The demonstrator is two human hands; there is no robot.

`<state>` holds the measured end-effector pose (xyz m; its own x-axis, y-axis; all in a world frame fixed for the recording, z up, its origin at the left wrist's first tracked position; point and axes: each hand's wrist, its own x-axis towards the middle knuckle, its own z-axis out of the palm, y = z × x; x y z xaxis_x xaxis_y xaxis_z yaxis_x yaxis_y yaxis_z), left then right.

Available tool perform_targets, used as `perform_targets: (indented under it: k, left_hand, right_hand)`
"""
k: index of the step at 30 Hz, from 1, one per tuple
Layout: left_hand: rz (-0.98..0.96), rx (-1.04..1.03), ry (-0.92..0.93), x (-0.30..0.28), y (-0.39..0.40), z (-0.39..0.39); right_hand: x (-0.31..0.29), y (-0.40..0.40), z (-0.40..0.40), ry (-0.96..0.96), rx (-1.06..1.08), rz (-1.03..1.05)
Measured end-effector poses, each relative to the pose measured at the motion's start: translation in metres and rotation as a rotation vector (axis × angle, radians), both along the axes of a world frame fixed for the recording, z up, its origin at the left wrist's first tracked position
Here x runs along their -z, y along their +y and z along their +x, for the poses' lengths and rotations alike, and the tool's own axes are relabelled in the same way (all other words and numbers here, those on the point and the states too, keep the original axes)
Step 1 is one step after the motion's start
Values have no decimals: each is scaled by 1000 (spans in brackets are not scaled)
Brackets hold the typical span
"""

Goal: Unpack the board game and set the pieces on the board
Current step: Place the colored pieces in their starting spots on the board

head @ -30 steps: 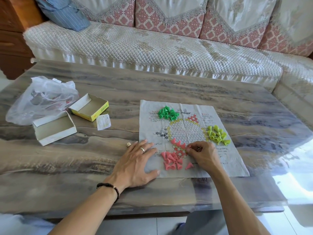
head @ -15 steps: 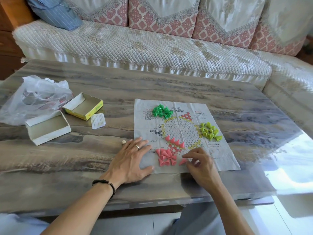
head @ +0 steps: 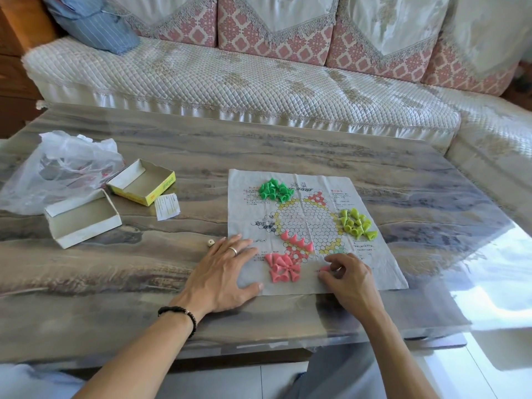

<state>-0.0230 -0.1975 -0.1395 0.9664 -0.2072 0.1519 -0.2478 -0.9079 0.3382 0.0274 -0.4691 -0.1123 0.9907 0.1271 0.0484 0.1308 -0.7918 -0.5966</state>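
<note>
A paper game board (head: 383,254) lies flat on the table. A heap of pink cone pieces (head: 280,266) sits near its front edge, and a short row of pink pieces (head: 298,240) stands on the printed grid. Green pieces (head: 275,190) are piled at the far edge, yellow-green pieces (head: 357,223) at the right. My left hand (head: 224,272) rests flat, fingers spread, on the board's front left corner. My right hand (head: 349,277) pinches a single pink piece (head: 324,268) at the board's front.
Left of the board lie the open yellow box half (head: 142,182), the white box half (head: 83,218), a paper slip (head: 167,207), a small die (head: 210,242) and a crumpled plastic bag (head: 60,168). A quilted sofa (head: 259,82) runs behind the table (head: 144,283).
My right hand left the row on the grid, drew back to the board's front edge and closed its fingertips on a loose pink piece. My left hand stayed flat.
</note>
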Motion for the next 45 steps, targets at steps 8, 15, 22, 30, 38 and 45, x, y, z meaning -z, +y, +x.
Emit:
perform_targets:
  k: [8,15,22,30,38,45]
  left_hand:
    - [-5,-2,7,0,0,0]
    - [-8,-8,21,-2,0,0]
    - [-18,-6,9,-1,0,0]
    - [-17,-2,12,-2,1,-1]
    - [-11,-1,25,-4,0,0]
    - [7,-5,36,-6,0,-1]
  right_hand:
    - [-3,13,17,2,26,-28]
    - [-4,17,26,56,83,73]
    - [-6,20,33,40,71,7]
    - [-4,19,35,66,99,37]
    - [-11,29,17,-177,40,93]
    - [-15,61,21,-138,-292,-129]
